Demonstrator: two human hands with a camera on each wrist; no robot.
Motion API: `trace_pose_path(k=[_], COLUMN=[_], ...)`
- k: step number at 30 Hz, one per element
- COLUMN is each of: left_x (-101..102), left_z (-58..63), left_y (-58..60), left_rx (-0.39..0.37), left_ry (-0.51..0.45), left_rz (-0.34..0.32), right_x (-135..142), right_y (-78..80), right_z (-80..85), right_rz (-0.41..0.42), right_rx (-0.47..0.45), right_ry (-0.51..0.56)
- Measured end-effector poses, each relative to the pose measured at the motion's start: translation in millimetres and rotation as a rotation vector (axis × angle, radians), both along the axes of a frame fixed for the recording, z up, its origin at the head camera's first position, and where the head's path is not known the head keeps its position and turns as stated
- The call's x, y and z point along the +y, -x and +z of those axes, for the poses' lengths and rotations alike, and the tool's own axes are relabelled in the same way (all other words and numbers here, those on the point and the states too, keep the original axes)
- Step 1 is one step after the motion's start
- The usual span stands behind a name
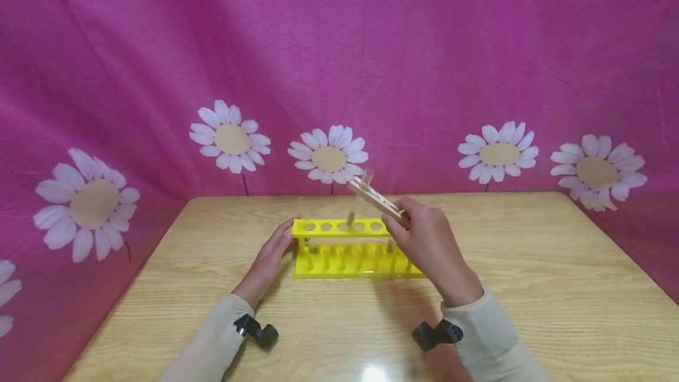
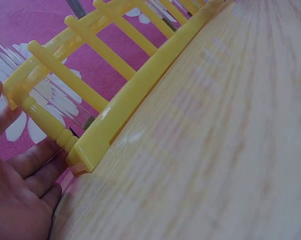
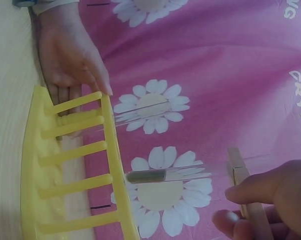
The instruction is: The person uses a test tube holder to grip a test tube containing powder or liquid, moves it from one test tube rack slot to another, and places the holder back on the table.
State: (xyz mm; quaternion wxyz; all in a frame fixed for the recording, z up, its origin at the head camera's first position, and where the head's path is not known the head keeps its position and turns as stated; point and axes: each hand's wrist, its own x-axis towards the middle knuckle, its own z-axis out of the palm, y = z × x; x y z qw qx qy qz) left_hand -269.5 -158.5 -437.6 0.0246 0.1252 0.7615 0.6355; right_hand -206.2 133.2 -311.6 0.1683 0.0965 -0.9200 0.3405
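A yellow test tube rack stands on the table. My left hand holds its left end, with thumb and fingertips at the end of the top shelf and the other fingers beside the end post. My right hand grips a wooden test tube holder, thumb on one side and fingers on the other. Clamped in its jaws near the mouth is a clear glass test tube with dark grey material in its bottom. That tube hangs tilted, its lower end right over the middle holes of the shelf.
Another clear tube stands in the rack's leftmost hole, with dark matter at its bottom. Farther right, a dark tube bottom shows below the shelf. The wooden table ends at a magenta cloth with printed daisies.
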Motion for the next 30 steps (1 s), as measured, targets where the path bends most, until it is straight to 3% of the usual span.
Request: trace_pose_path(k=[11, 30], left_x=[-0.8, -1.1], left_z=[-2.5, -3.2], left_y=[0.8, 2.2], left_rx=[-0.008, 0.000], left_ry=[0.024, 0.039], left_rz=[0.004, 0.010], right_x=[5.5, 4.8], right_y=[0.0, 2.1], right_z=[2.8, 0.3], right_rz=[-0.040, -0.014], right_rx=[-0.056, -0.089], right_ry=[-0.019, -0.086])
